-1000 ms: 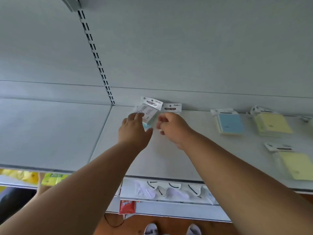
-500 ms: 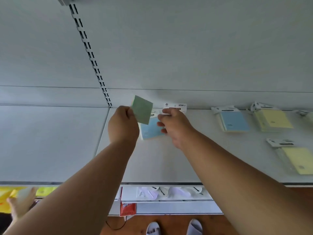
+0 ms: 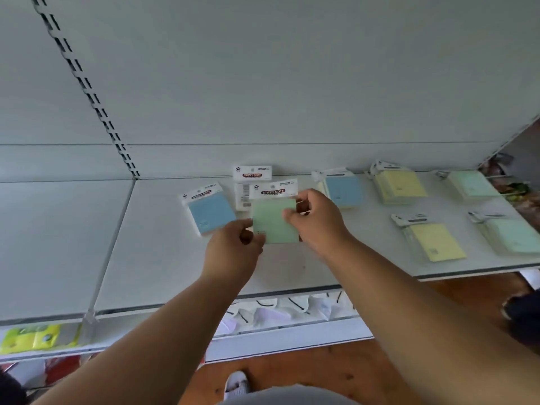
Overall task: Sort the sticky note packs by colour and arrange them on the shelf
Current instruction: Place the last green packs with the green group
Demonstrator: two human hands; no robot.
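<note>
Since half second ago, green pack turned face-on, now gripped by both hands. Header card points far, long axis near-to-far, held above shelf. Left hand pinches near-left corner; right hand pinches right edge. Blue pack lies just left; white-backed pack behind; blue, yellow, green stacks right.

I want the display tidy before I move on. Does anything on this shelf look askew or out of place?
Yes. The blue pack at the left lies tilted, apart from the other blue pack. Behind the green pack held in both hands, a pack lies back side up, its colour hidden.
</note>
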